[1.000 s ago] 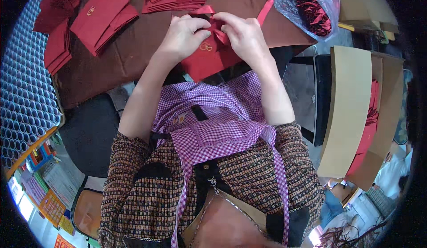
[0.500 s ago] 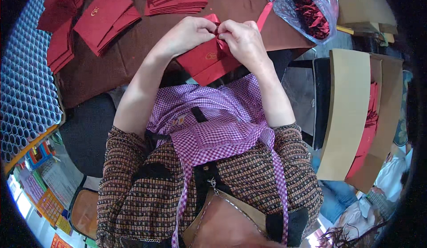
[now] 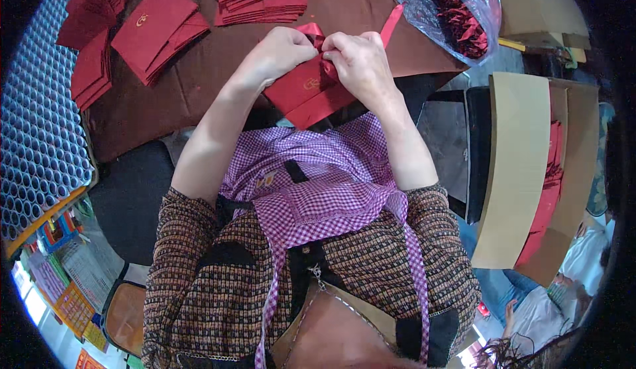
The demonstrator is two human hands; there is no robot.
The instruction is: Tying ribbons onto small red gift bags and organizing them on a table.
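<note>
A red paper envelope (image 3: 306, 99) with a gold emblem lies at the near edge of the brown-covered table, jutting over it a little. Both of my hands are at its upper part, close together. A shiny red ribbon (image 3: 392, 26) runs across it, its loose tail sticking up beyond my right hand. My left hand (image 3: 281, 54) is closed in a pinch on the ribbon, with a loop showing above its fingertips. My right hand (image 3: 361, 64) pinches the ribbon too, just to the right. Fingers hide most of the knot between them.
Stacked red envelopes (image 3: 156, 28) lie at the table's far left, with another stack (image 3: 265, 1) at the far middle. A clear plastic bag (image 3: 487, 11) of red ribbon pieces sits far right. An open cardboard box (image 3: 513, 170) with red items stands to the right.
My left hand has drawn slightly left, and the gap between my fingertips is a bit wider. More of the ribbon loop shows between my hands. The envelope has barely moved.
</note>
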